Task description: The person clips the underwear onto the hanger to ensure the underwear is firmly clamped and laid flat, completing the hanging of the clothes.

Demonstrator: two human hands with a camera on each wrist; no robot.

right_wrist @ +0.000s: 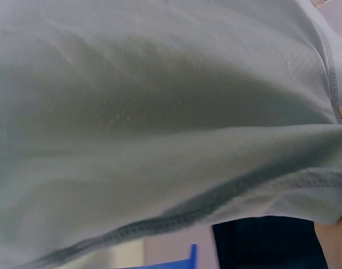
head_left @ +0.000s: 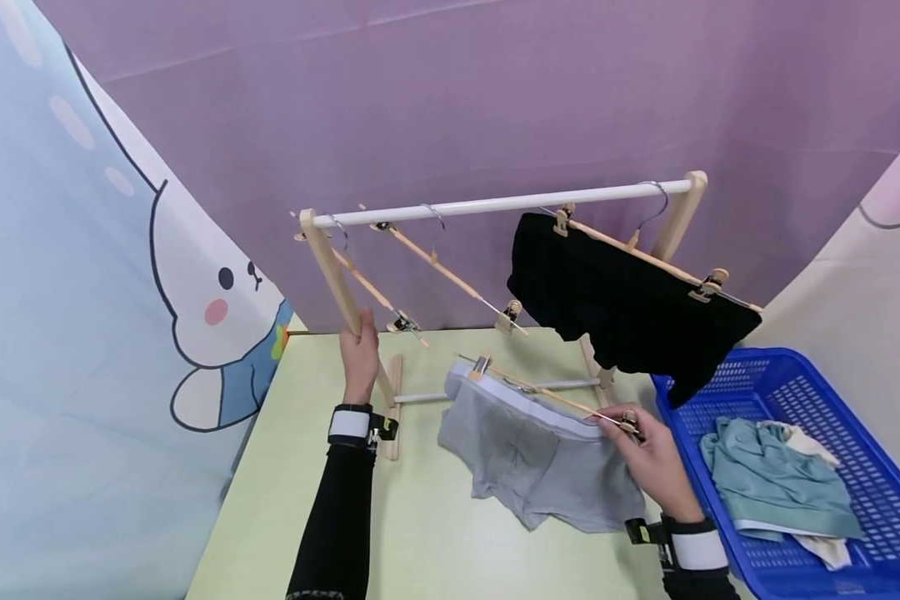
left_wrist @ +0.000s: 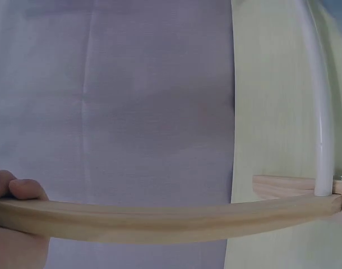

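Observation:
My left hand (head_left: 360,357) grips the left wooden post (head_left: 333,271) of a small clothes rack; in the left wrist view its fingers (left_wrist: 26,189) curl over that post. With my right hand (head_left: 648,457) I pinch the right clip end of a wooden clip hanger (head_left: 562,398). Grey boxer briefs (head_left: 540,458) with a pale waistband hang from this hanger, held low in front of the rack. Their grey cloth (right_wrist: 160,101) fills most of the right wrist view. Black boxer briefs (head_left: 615,292) hang by two clips from another hanger at the right of the rail (head_left: 510,203).
Two bare clip hangers (head_left: 438,265) hang at the rail's left and middle. A blue plastic basket (head_left: 888,475) on the right holds a green garment (head_left: 783,475) and cream cloth. The pale table (head_left: 285,500) lies below, and a purple curtain (head_left: 420,100) backs it.

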